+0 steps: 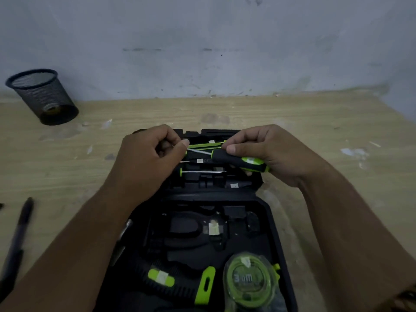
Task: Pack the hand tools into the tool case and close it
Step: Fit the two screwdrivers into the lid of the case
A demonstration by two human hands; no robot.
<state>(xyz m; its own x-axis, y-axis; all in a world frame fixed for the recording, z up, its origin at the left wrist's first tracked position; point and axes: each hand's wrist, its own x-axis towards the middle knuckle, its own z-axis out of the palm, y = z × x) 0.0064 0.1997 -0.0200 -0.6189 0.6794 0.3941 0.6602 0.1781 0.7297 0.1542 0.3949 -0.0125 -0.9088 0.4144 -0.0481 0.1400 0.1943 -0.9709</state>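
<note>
Tool case (273,221), black and lying open on the wooden surface (304,122), filled the middle of my view, its lid half on the far side and its moulded tray on the near side. Over the lid, my right hand (267,152) gripped the black and green handle of a screwdriver (238,161), fingers (230,148) curled closed around it. Its thin metal shaft ran left toward my left hand (146,154), whose fingers were pinched together at the shaft's tip. Just nearer than the held tool, a second slim screwdriver (202,172) already lay in a slot of the lid. In the near tray sat a round green tape measure (249,280) in clear wrap at the right, with a black and green handled tool (180,282) beside it to the left. A black mesh cup (42,95) stood at the far left by the wall. A dark pen (18,233) lay blurred at the near left.
</note>
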